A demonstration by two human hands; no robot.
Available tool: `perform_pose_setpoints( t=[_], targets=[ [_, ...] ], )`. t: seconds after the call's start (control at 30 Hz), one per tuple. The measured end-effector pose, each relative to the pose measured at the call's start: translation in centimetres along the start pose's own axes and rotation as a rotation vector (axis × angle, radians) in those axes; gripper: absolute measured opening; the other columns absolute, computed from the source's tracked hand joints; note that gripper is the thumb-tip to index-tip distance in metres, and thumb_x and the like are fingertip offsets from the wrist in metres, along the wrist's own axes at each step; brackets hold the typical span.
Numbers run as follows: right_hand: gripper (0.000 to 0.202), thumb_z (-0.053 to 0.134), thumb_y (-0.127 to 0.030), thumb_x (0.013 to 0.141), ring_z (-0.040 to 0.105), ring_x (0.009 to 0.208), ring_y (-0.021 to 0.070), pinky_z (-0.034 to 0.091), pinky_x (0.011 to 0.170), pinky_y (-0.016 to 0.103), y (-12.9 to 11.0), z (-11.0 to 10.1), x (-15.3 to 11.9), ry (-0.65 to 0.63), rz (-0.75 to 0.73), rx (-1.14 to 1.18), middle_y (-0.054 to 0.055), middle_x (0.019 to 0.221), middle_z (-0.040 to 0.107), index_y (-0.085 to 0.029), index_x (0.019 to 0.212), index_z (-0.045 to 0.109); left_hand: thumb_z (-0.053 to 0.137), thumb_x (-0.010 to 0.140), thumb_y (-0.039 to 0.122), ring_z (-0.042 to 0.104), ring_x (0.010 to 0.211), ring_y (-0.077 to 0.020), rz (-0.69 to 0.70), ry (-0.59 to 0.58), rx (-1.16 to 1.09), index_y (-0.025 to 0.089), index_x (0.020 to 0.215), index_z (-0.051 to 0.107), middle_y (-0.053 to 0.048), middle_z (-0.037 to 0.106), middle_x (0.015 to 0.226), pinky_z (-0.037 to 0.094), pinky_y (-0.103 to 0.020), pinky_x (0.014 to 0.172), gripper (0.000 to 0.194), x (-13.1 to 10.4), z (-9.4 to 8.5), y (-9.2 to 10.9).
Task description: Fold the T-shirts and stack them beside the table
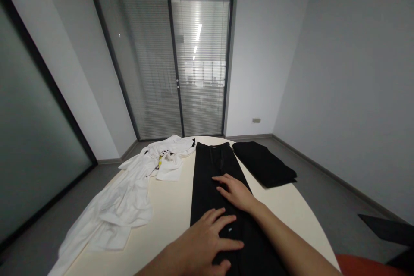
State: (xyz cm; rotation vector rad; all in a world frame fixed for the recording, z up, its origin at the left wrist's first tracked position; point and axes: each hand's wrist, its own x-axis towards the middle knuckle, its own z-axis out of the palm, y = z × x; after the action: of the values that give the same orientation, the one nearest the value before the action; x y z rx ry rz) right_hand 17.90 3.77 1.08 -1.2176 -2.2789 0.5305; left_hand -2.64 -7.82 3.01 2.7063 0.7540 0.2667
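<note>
Black trousers (207,181) lie lengthwise on the pale table (171,205), their waistband at the far end and a drawstring or tie showing near it. My left hand (210,239) rests over the nearer part of the legs, fingers spread. Farther up, my right hand (236,192) lies on the cloth with its fingers stretched out. Neither hand grips the fabric. A small light mark shows on the trousers between the hands. The near end of the trousers runs out of view beneath my arms.
White clothing (129,198) lies crumpled along the table's left side, partly hanging over the edge. A folded black garment (263,164) sits at the back right. Beyond stand glass doors with blinds (200,95). An orange-red object (368,265) shows at the lower right.
</note>
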Motion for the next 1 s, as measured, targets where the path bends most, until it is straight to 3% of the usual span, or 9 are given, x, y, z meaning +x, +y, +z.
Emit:
perform_pose_setpoints(
  t=[0.13,0.3,0.47,0.63,0.73,0.9,1.0],
  targets=[
    [0.04,0.049,-0.033,0.097,0.062,0.119,0.0233,0.046,0.103,0.036,0.1,0.6,0.3,0.009,0.025,-0.069,0.007,0.134,0.063,-0.026,0.133,0.064,0.056,0.094,0.043,0.025,0.149,-0.0356,-0.002,-0.038,-0.035,0.038,0.143,0.048,-0.001,0.035,0.16,0.025,-0.06,0.118,0.05,0.1,-0.1,0.1],
    [0.037,0.048,-0.03,0.095,0.063,0.118,0.0223,0.047,0.104,0.035,0.5,1.1,0.7,0.087,0.085,-0.067,0.007,0.132,0.064,-0.022,0.125,0.068,0.056,0.092,0.043,0.022,0.15,-0.0379,-0.009,-0.057,-0.058,0.031,0.142,0.048,0.001,0.038,0.159,0.022,-0.065,0.118,0.052,0.2,-0.3,0.2],
    [0.038,0.049,-0.031,0.094,0.063,0.117,0.0226,0.046,0.105,0.035,0.3,1.0,0.8,0.07,0.099,-0.081,0.007,0.13,0.065,-0.02,0.125,0.068,0.053,0.094,0.043,0.022,0.15,-0.0362,0.011,-0.049,-0.026,0.035,0.145,0.044,0.002,0.038,0.159,0.024,-0.064,0.118,0.052,0.1,0.1,0.1],
    [0.043,0.046,-0.031,0.096,0.06,0.12,0.0231,0.045,0.105,0.035,0.1,0.7,0.6,0.092,0.087,-0.122,0.01,0.136,0.06,-0.019,0.133,0.063,0.055,0.093,0.044,0.028,0.147,-0.0392,-0.028,0.007,0.07,0.038,0.147,0.042,-0.005,0.036,0.16,0.027,-0.066,0.115,0.056,0.2,0.8,-0.2],
    [0.048,0.049,-0.034,0.094,0.052,0.129,0.0273,0.042,0.107,0.042,0.3,0.6,0.5,0.075,0.11,-0.21,0.01,0.145,0.053,-0.022,0.141,0.056,0.059,0.09,0.039,0.031,0.146,-0.039,-0.086,0.034,0.107,0.038,0.145,0.044,-0.006,0.037,0.159,0.026,-0.066,0.115,0.057,0.0,0.6,-0.5],
    [0.067,0.054,-0.052,0.092,0.023,0.149,0.0321,0.026,0.117,0.051,0.6,0.7,0.3,0.057,0.174,-0.302,0.007,0.163,0.028,-0.031,0.154,0.037,0.06,0.088,0.035,0.035,0.144,-0.0357,-0.108,0.025,0.098,0.036,0.142,0.047,-0.005,0.04,0.157,0.026,-0.061,0.117,0.055,-0.4,0.1,-0.6],
    [0.07,0.047,-0.062,0.094,0.02,0.151,0.0318,0.018,0.12,0.053,0.5,0.9,0.1,-0.035,0.186,-0.295,0.008,0.164,0.028,-0.03,0.155,0.036,0.062,0.086,0.031,0.034,0.144,-0.0347,-0.084,0.031,0.097,0.036,0.143,0.047,-0.004,0.036,0.159,0.028,-0.057,0.118,0.059,-0.2,0.2,-0.4]
  ],
)
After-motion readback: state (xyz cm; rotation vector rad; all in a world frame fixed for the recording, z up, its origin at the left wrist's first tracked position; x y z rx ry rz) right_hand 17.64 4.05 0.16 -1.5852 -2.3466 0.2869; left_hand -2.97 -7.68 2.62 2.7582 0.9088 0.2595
